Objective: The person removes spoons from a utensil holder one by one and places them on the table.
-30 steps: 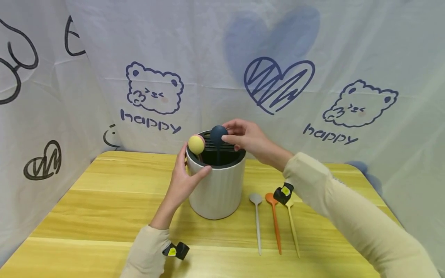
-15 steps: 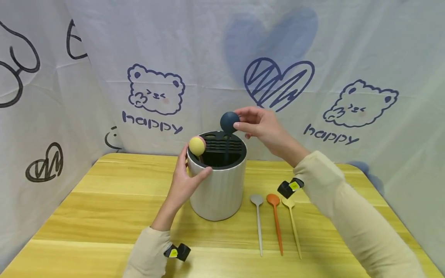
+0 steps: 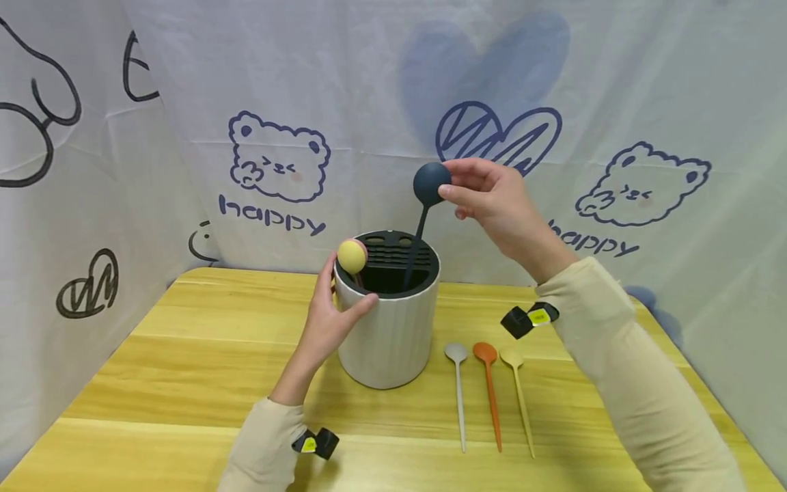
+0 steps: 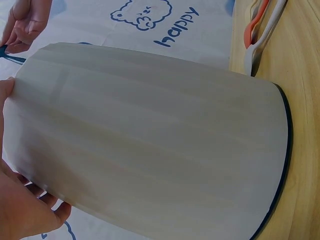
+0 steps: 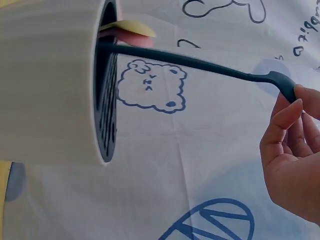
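While your left hand (image 3: 330,322) grips the white utensil holder (image 3: 386,342) near its rim, your right hand (image 3: 496,199) pinches the dark blue spoon (image 3: 429,187) by its bowl, above the opening; handle slants down-left, lower end inside the holder.

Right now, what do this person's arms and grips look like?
The left sleeve and right sleeve are plain cream. The left wrist device and right wrist device are black and blocky, marked with yellow. The left grip and right grip wear no gloves.
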Demonstrator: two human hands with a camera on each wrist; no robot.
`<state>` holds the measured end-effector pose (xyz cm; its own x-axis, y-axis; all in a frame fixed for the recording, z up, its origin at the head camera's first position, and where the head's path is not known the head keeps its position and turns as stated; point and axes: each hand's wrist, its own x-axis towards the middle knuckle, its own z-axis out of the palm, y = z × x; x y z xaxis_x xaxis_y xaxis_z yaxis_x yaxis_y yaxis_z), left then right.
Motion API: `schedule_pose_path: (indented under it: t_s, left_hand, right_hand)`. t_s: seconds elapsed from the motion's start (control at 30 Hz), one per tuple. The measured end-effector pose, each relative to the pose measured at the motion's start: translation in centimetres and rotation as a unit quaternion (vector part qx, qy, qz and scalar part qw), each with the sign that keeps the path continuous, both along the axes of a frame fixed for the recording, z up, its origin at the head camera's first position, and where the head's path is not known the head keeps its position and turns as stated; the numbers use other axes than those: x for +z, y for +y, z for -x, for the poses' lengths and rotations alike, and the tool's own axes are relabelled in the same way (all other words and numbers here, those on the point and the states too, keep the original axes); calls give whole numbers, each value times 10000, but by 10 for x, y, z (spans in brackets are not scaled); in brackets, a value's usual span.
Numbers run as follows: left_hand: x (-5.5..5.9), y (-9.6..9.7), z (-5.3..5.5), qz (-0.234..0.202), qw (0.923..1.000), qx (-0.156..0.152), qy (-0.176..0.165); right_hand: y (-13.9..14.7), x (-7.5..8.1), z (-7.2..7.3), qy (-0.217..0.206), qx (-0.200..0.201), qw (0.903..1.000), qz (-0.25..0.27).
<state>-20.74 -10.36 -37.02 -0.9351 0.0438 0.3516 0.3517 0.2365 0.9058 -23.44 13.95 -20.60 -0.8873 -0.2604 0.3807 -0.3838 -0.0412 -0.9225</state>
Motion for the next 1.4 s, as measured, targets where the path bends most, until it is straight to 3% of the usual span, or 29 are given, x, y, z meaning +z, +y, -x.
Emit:
schedule_pose_path:
  t_s: [0.5,0.93,1.4]
  left_hand:
    - [1,4,-1,51,10000,28,-55]
    - [-2,3,0,36,10000,58,-72]
    - [-3,4,2,66,9999,84,-8]
  right_hand:
    - [16,6,-7,226,268,9971,675]
    - [30,13,-13,311,10,9974,649]
    - [61,-1,-17,24,-263,9975,654]
